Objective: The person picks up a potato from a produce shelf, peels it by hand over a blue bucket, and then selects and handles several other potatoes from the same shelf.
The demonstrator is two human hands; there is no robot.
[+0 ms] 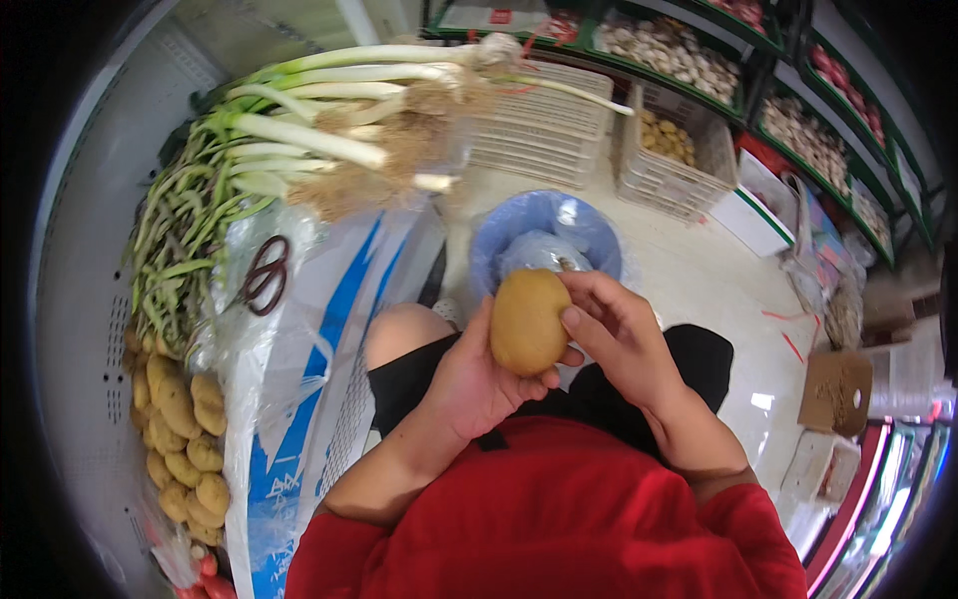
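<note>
A large potato rests in my left hand, whose fingers curl under it. The fingertips of my right hand touch the potato's right side, and the thumb presses near its edge. Both hands are above my lap. Just beyond them stands a blue plastic bin lined with clear plastic. To the left, scissors with dark red handles lie on plastic film over a white and blue sheet. Leeks with roots lie across the upper left.
Green bean pods and a pile of potatoes line the left side. Stacked plastic crates, a crate of small potatoes and shelves of garlic stand ahead. A cardboard box sits right.
</note>
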